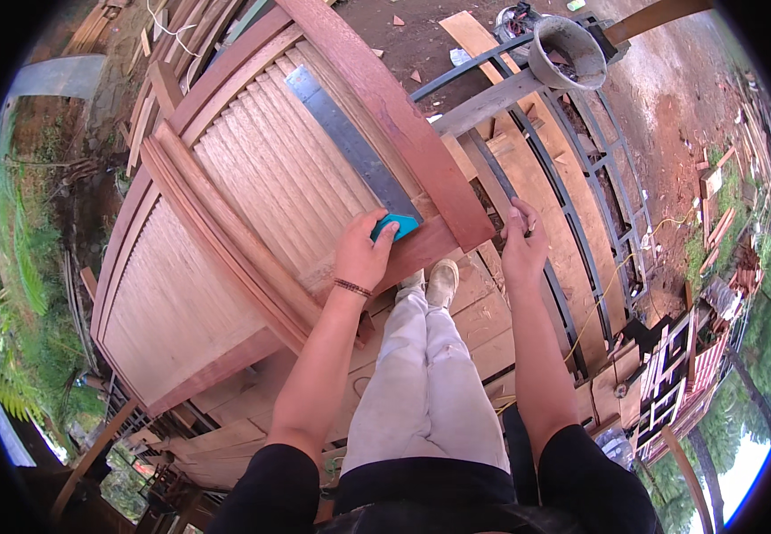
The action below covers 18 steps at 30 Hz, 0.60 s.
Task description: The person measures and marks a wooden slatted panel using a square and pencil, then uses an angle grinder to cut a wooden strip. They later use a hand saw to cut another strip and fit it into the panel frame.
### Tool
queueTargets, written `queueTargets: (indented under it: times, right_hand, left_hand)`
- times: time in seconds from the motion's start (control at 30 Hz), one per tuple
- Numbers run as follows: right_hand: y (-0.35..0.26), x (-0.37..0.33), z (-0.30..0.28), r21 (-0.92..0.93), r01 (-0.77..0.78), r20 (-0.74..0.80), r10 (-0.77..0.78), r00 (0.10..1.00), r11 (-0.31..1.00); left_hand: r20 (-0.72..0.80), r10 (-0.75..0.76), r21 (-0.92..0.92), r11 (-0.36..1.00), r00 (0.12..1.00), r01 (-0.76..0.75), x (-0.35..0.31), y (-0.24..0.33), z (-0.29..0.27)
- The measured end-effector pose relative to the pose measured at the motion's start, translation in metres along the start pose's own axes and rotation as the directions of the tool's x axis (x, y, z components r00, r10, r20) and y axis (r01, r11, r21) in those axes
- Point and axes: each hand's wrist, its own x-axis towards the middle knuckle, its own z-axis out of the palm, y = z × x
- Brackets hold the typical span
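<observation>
My left hand (363, 249) is closed around the teal handle (397, 225) of a flat tool with a long, dark steel blade (341, 133). Whether it is a saw or a square I cannot tell. The blade lies slantwise over the light, ridged slats (265, 147) of a reddish-brown wooden panel (439, 165), its tip pointing away from me. Off the panel's near right corner, my right hand (525, 240) has its fingertips pinched together. What they hold, if anything, is hard to make out against a dark strip behind them.
A second slatted section (185, 294) continues the panel to the left, past a thick moulded rail (225, 227). Dark metal frames (572, 205) and boards lie at the right. A dirty bucket (569, 53) stands far right. A yellow cord (603, 303) crosses the boards.
</observation>
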Motion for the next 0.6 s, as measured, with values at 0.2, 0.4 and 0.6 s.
queueTargets:
  times: [0.2,0.4,0.6]
  right_hand:
    - [0.057,-0.028,-0.01,-0.077,-0.045,0.023,0.047,0.999,0.996]
    - [0.046,-0.034,0.006,0.068,-0.161,0.094,0.154,0.984,0.985]
    - [0.046,-0.028,0.011,0.085,-0.095,0.112,0.085,0.99,0.992]
  left_hand:
    - [-0.111,0.031,0.059,0.998,0.993,-0.025,0.005,-0.007,0.032]
    - [-0.197,0.043,0.042,0.998,0.98,-0.035,0.002,-0.004,0.044]
    - [-0.277,0.141,0.101,0.988,0.951,-0.117,0.001,-0.004,0.051]
